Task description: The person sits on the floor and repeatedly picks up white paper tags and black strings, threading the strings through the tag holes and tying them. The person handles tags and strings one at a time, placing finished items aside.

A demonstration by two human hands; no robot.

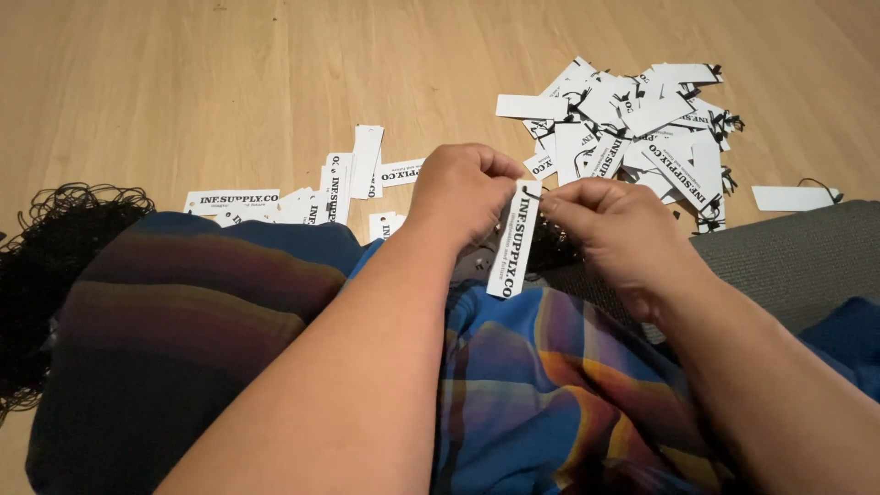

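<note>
My left hand [463,188] pinches the top of a narrow white paper tag [513,252] with black print, which hangs down over my lap. My right hand [614,225] meets it at the tag's upper end, fingertips closed on a thin black string there; the string itself is mostly hidden. Both hands hover above my lap, covered in blue, orange and purple plaid cloth [550,385].
A heap of white tags with black strings [632,128] lies on the wooden floor at upper right. Loose tags without strings [321,197] lie at the centre left. A tangle of black string [55,238] sits at the left. A grey mat [807,257] is at the right.
</note>
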